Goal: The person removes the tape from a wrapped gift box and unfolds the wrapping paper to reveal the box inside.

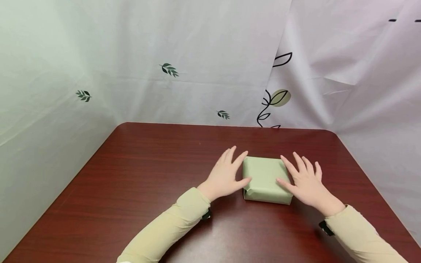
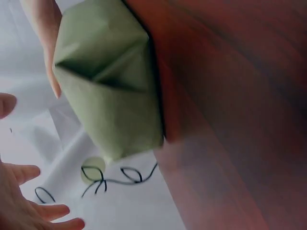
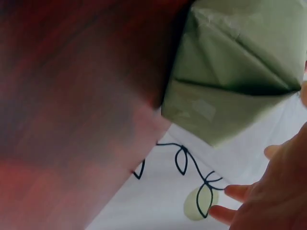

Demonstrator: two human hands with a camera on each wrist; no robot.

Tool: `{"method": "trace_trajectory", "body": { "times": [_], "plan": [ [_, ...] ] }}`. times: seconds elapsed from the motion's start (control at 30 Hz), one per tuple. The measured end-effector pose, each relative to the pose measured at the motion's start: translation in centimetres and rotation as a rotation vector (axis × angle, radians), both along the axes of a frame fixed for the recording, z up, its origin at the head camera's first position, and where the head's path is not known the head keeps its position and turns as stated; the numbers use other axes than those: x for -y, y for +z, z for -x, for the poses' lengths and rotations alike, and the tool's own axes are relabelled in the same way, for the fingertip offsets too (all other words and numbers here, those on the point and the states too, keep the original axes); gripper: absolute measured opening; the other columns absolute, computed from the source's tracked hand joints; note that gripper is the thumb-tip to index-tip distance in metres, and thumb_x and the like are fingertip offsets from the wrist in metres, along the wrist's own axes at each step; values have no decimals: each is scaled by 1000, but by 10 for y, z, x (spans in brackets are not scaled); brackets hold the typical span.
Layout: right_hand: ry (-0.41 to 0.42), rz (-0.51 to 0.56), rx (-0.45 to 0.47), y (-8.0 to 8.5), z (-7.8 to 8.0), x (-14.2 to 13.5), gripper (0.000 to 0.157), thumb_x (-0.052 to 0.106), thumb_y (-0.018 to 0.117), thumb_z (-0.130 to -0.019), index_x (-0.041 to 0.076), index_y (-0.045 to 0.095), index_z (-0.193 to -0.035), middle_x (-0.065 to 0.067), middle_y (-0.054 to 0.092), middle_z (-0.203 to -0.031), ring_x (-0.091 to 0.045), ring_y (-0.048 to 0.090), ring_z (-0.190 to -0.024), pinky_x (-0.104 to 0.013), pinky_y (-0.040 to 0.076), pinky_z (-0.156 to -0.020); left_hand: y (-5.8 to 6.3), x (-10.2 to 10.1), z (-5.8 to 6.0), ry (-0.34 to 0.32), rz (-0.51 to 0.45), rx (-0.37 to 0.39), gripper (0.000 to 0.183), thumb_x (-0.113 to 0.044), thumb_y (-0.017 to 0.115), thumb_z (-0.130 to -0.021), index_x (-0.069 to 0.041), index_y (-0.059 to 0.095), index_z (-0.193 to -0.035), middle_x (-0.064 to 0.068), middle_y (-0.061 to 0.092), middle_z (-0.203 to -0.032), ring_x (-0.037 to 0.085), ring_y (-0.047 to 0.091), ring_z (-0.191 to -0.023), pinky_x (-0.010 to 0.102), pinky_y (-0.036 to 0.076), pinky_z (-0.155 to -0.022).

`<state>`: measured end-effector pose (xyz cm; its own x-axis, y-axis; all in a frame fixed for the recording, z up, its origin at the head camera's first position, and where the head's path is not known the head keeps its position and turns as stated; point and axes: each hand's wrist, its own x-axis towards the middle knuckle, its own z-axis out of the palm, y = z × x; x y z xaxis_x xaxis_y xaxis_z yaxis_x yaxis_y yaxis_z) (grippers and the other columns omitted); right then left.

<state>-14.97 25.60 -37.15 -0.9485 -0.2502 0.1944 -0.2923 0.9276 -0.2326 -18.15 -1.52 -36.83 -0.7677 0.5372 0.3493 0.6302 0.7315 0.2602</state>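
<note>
A box wrapped in pale green paper (image 1: pixel 265 173) lies on the dark red wooden table, right of the middle in the head view. My left hand (image 1: pixel 225 175) is at its left side, fingers spread and straight, the thumb tip over the near left edge. On the other side my right hand (image 1: pixel 306 182) has its fingers spread too, with thumb and forefinger overlapping the right edge. Folded paper shows on the end of the wrapped box (image 2: pixel 105 91) in the left wrist view. The opposite end of the box (image 3: pixel 230 86) has similar folds in the right wrist view.
The dark red table (image 1: pixel 148 164) has rounded far corners. A whitish curtain (image 1: pixel 197 44) with leaf prints hangs behind it and along both sides. Dark bands show at both wrists under the light sleeves (image 1: pixel 171 226).
</note>
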Motion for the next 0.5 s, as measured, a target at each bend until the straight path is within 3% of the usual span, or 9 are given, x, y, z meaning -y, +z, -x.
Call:
{"method": "trace_trajectory", "body": {
  "times": [0.27, 0.5],
  "plan": [
    [49, 29, 92, -3, -5, 5, 74, 52, 53, -91, 16, 25, -150, -28, 17, -151, -52, 22, -131, -69, 18, -98, -2, -23, -2, -39, 32, 170, 67, -45, 58, -89, -14, 38, -145, 23, 21, -152, 37, 27, -140, 46, 32, -110],
    [96, 70, 131, -1, -9, 5, 74, 50, 56, -90, 15, 28, -149, -26, 17, -152, -50, 26, -131, -67, 35, -90, -8, -25, -2, -86, 70, 182, 55, -40, 57, -91, -12, 46, -138, 25, 19, -151, 37, 25, -140, 43, 33, -109]
  ]
}}
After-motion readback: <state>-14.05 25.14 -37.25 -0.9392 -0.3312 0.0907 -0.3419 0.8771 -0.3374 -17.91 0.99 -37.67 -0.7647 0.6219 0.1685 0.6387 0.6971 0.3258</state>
